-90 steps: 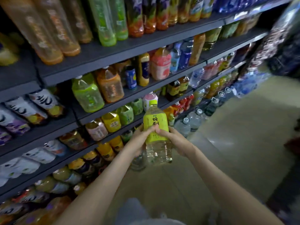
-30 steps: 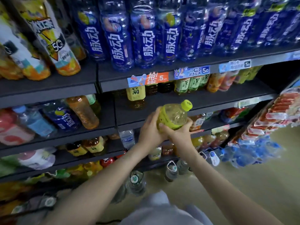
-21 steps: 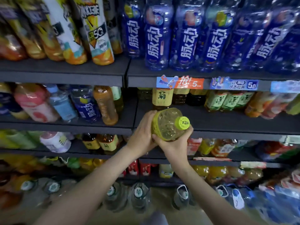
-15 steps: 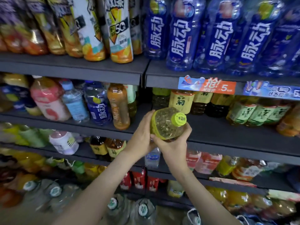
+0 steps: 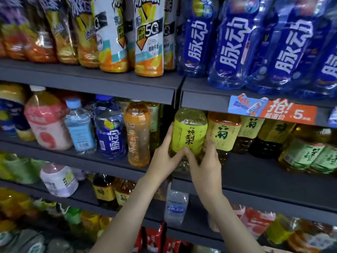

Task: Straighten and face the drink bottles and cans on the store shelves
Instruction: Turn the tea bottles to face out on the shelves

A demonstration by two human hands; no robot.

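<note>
A clear bottle with a yellow-green label [image 5: 188, 136] stands upright on the dark second shelf [image 5: 273, 181], its label facing me. My left hand [image 5: 164, 157] wraps its left side and my right hand [image 5: 206, 163] its lower right side. Its cap is hidden under the shelf above. Just right of it stands a yellow-label tea bottle [image 5: 223, 134], touching or nearly touching it. An orange tea bottle [image 5: 138, 136] stands to the left.
Blue drink bottles [image 5: 235, 44] and orange-white bottles [image 5: 148, 37] fill the top shelf. A blue-and-orange price tag [image 5: 273, 110] hangs on that shelf's edge. Green-label bottles [image 5: 300, 154] stand further right. A small water bottle [image 5: 176, 207] sits on the shelf below.
The bottle was tilted cap-toward-me in front of the shelf; now it stands upright on the second shelf with its label forward. Both hands slid lower on it.
</note>
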